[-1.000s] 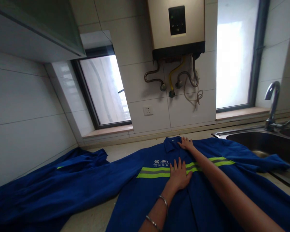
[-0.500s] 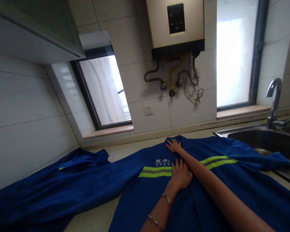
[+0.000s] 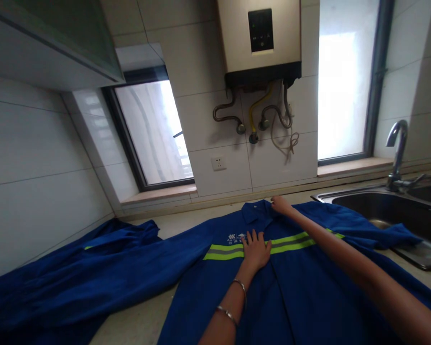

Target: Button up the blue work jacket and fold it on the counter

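A blue work jacket (image 3: 301, 282) with a yellow-green and grey reflective stripe lies spread on the counter, collar toward the wall. My left hand (image 3: 256, 251), two silver bangles on its wrist, rests flat on the chest, fingers spread across the stripe beside white printed lettering. Up at the right side of the collar (image 3: 250, 213), my right hand (image 3: 281, 205) has its fingers closed at the collar's edge; the fingertips are partly hidden. One sleeve stretches left, and the other reaches over the sink's edge. More blue cloth (image 3: 57, 278) is bunched on the left.
A steel sink (image 3: 359, 203) with a chrome faucet (image 3: 398, 153) is set into the counter on the right. A water heater (image 3: 260, 38) with pipes hangs on the tiled wall between two windows. An upper cabinet (image 3: 53, 43) juts out at upper left.
My right hand has moved from lying on the collar to its right edge, and the collar now shows. My left hand has shifted slightly left on the chest.
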Tool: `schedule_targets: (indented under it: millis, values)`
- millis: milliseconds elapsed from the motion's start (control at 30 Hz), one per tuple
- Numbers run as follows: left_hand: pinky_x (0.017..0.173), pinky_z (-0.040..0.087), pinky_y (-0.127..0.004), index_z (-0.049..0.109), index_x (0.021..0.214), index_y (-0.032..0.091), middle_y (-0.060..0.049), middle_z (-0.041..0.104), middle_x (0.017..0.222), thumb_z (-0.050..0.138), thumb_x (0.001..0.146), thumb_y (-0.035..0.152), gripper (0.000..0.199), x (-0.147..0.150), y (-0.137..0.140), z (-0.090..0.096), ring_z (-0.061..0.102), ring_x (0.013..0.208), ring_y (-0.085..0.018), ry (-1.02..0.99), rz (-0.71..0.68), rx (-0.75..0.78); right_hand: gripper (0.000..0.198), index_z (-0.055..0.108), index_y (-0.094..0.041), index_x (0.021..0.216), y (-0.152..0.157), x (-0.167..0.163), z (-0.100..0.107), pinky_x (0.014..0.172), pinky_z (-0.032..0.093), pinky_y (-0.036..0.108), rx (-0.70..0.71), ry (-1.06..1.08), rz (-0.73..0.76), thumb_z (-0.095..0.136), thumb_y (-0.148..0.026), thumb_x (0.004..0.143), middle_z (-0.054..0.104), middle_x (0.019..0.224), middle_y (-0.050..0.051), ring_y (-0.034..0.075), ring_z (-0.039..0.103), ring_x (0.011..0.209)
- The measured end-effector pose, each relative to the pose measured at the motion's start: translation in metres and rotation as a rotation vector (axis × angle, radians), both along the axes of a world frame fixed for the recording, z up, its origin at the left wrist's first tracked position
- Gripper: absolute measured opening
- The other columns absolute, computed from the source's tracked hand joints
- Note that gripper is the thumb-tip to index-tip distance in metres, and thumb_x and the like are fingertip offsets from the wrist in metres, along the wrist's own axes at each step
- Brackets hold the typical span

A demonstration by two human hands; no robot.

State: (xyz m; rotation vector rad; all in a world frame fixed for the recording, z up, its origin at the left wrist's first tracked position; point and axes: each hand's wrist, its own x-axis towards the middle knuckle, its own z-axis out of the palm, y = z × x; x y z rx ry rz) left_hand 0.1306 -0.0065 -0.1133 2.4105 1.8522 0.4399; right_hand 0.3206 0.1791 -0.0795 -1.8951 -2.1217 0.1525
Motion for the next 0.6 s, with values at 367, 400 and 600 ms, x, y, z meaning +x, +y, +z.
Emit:
schedule_targets:
  millis: [367, 400, 600]
  values:
    - [0.102, 0.004, -0.06, 0.028, 0.139, 0.03, -0.01, 0.017, 0.149, 0.018, 0.084, 0.062, 0.064, -0.004, 0.001, 0.0, 0.01, 0.134, -0.037, 0.015, -0.065, -0.094, 0.069, 0.023, -0.026, 0.142, -0.049, 0.003, -0.054, 0.1, 0.01, 0.06, -0.063, -0.147, -0.013, 0.02, -0.064, 0.085, 0.013, 0.148, 0.013, 0.037, 0.014, 0.133]
    - [0.102, 0.004, -0.06, 0.027, 0.14, 0.03, -0.01, 0.017, 0.149, 0.017, 0.084, 0.062, 0.065, -0.004, 0.001, 0.0, 0.01, 0.134, -0.037, 0.015, -0.071, -0.089, 0.068, 0.024, -0.026, 0.142, -0.051, 0.002, -0.051, 0.1, 0.01, 0.06, -0.059, -0.146, -0.014, 0.02, -0.064, 0.085, 0.014, 0.148, 0.013, 0.037, 0.013, 0.133]
    - [0.102, 0.01, -0.061, 0.014, 0.143, 0.029, -0.01, 0.023, 0.147, 0.017, 0.087, 0.057, 0.062, -0.004, 0.003, -0.003, 0.015, 0.133, -0.037, 0.01, -0.067, -0.034, 0.062, 0.022, -0.028, 0.142, -0.086, 0.0, -0.026, 0.098, 0.008, 0.062, 0.089, -0.144, -0.057, 0.016, -0.058, 0.088, 0.008, 0.149, 0.011, 0.037, 0.01, 0.133]
